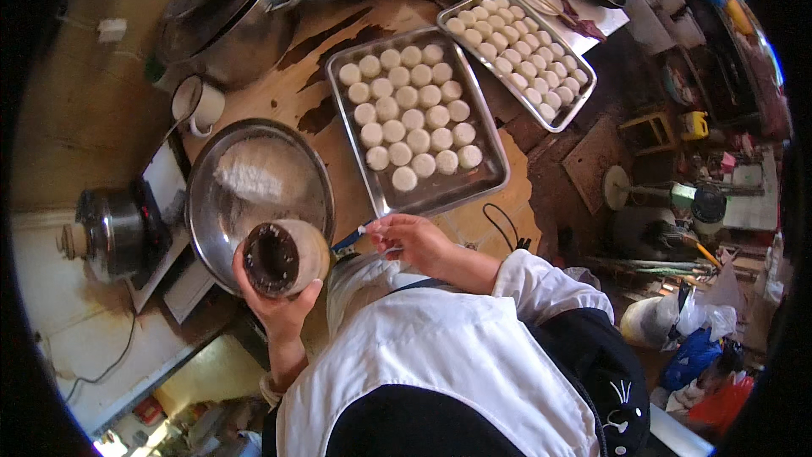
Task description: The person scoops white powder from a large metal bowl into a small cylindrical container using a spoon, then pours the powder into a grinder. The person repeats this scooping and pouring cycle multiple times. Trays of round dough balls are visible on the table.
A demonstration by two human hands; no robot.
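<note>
My left hand (277,304) grips a wide-mouthed round container (311,251) with a dark brown inside. Small white flecks cling to its inner wall, and its mouth tilts up to the left. Beneath it lies a large steel basin (202,222) with white powder (254,171) in it. To the right, my right hand (412,242) has its fingertips pinched on a small white bit (362,229), too small to identify. It is close to the near edge of a steel tray (438,200) that bears rows of round white cakes (412,119).
A second steel tray (566,125) of white cakes stands at the back right. Behind the basin are a white enamel mug (206,105) and a large lidded steel pot (222,44). A glass pot (114,235) sits at left. A black cable (501,219) lies by the tray.
</note>
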